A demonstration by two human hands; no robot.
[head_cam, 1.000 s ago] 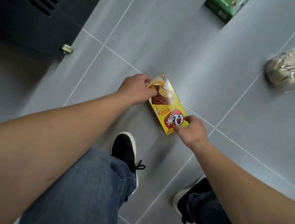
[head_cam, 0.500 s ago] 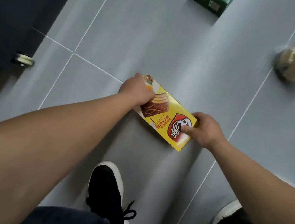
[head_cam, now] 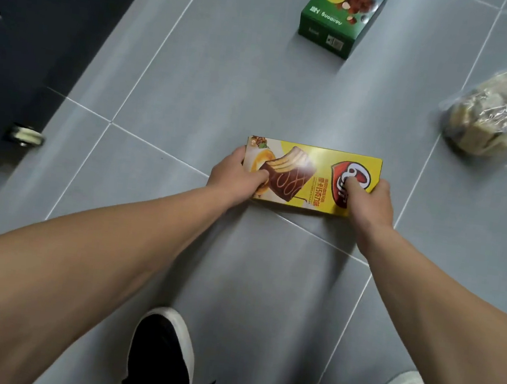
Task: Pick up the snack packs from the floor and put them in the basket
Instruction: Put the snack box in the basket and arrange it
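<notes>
A yellow snack box (head_cam: 314,173) with a chocolate cake picture and a red logo is held between both hands above the grey tiled floor. My left hand (head_cam: 235,177) grips its left end, thumb on the printed face. My right hand (head_cam: 368,201) grips its right end, thumb pressed on the red logo. A green snack box (head_cam: 338,15) lies on the floor farther ahead. A clear plastic bag of pale snacks (head_cam: 501,115) lies at the right. No basket is in view.
A dark cabinet (head_cam: 26,39) on a small caster wheel (head_cam: 26,136) stands along the left. My two black shoes with white soles (head_cam: 164,355) show at the bottom on the grey floor tiles (head_cam: 225,94).
The yellow box has turned from a diagonal lie to level across the view, and both hands now grip its ends. The view has shifted so the green box and the bag show more.
</notes>
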